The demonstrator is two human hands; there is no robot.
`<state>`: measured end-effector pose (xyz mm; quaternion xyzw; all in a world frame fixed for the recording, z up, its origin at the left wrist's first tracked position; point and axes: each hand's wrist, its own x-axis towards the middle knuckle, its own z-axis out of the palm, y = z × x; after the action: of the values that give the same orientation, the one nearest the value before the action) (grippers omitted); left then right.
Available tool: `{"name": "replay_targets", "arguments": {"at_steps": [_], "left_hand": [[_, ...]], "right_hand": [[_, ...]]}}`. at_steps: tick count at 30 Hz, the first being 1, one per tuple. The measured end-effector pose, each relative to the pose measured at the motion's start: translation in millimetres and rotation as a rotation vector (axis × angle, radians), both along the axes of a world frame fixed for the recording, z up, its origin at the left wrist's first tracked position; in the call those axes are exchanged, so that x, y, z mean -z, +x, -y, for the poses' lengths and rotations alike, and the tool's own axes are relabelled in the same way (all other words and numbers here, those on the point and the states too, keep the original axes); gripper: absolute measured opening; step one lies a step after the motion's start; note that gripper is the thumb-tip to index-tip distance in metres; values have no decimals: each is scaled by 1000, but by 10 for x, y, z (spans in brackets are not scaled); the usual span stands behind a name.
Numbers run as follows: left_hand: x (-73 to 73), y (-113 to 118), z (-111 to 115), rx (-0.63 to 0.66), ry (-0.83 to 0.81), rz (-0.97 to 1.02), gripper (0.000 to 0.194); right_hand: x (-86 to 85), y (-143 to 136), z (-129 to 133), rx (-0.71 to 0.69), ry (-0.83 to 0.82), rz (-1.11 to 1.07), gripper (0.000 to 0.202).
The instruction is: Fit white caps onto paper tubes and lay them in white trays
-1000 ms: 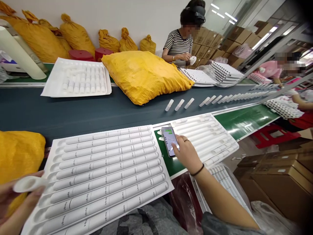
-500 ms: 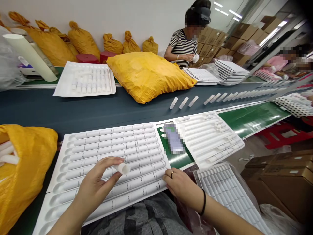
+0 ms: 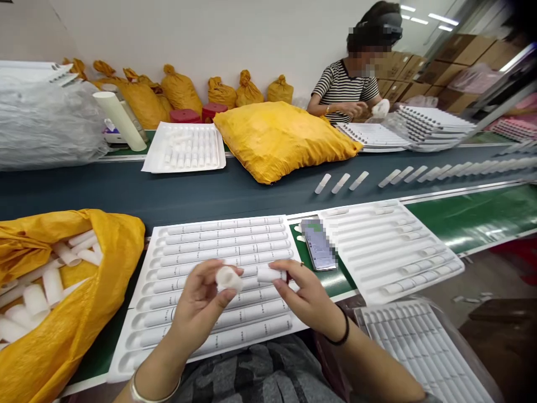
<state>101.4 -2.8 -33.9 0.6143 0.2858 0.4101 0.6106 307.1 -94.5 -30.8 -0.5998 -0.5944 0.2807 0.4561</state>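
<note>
Above the near white tray (image 3: 135, 337), which holds rows of white printed tubes, my two hands face each other. My left hand (image 3: 195, 308) pinches a short white translucent tube (image 3: 229, 279), its round open end turned toward me. In my right hand (image 3: 309, 295) is a short white printed tube (image 3: 267, 273), gripped between thumb and fingers and lying nearly level. A small gap separates the two pieces. My hands and forearms hide part of the rows in the tray below.
At left, an open yellow sack (image 3: 119, 252) holds loose white tubes. A phone (image 3: 319, 246) lies between the near tray and a partly filled tray (image 3: 356, 240). Short tubes stand along the dark conveyor belt (image 3: 176, 193). Across it are a large yellow bag (image 3: 285, 137) and a co-worker (image 3: 348, 84).
My right hand has left the near tray's right edge and now holds a printed tube close to my left hand. The view has turned left, showing more of the open sack.
</note>
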Motion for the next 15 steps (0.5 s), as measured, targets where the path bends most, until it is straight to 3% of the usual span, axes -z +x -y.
{"name": "replay_targets", "arguments": {"at_steps": [3,5,7,10,15], "left_hand": [[-65,6,53,-143,-177,118,66],[-96,-4,60,-187,-224,120,61],[-101,-30,47,-222,-246,75,44],[-69,-87,20,-263,-186,-44,30],[7,-119,17,-258,-72,-111,24]], "right_hand": [[153,-148,-106,-53,-96,-363,26],[221,-206,-137,-89,-103,-590,27],[234,-218,-146,-70,-63,-674,27],[176,-154,-136,-61,-37,-604,27],[58,2,-119,-15,-3,-186,27]]}}
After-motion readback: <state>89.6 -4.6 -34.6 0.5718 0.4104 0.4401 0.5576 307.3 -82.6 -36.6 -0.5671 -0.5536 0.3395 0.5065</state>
